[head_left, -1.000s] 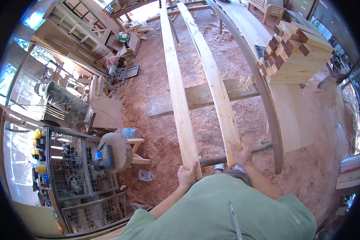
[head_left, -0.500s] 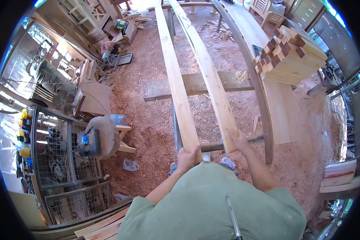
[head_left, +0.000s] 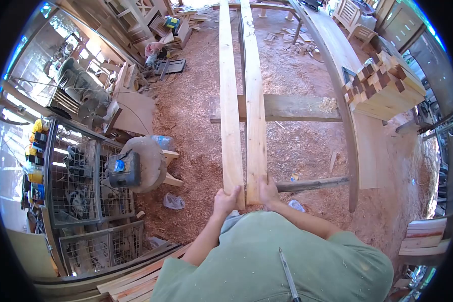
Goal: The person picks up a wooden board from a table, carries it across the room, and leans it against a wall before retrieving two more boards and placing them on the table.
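Note:
Two long pale wooden boards run away from me side by side, resting across a wooden crosspiece [head_left: 297, 107]. My left hand [head_left: 226, 202] is closed around the near end of the left board [head_left: 230, 110], thumb on its top face. Around the near end of the right board [head_left: 255, 116] my right hand [head_left: 269, 192] is closed, gripping its outer edge. A narrow gap separates the boards. The undersides of both hands' grips are hidden.
A stack of wood blocks [head_left: 387, 88] sits on a wide plank [head_left: 365, 146] at right, beside a dark curved rail [head_left: 345, 116]. A round stool [head_left: 151, 168] carrying a dark case [head_left: 124, 170] stands left. Wood shavings cover the floor.
The right board has come leftward, closer to the left board, and the two now lie nearly parallel. My hands are closer together, still holding the boards. The view has shifted slightly.

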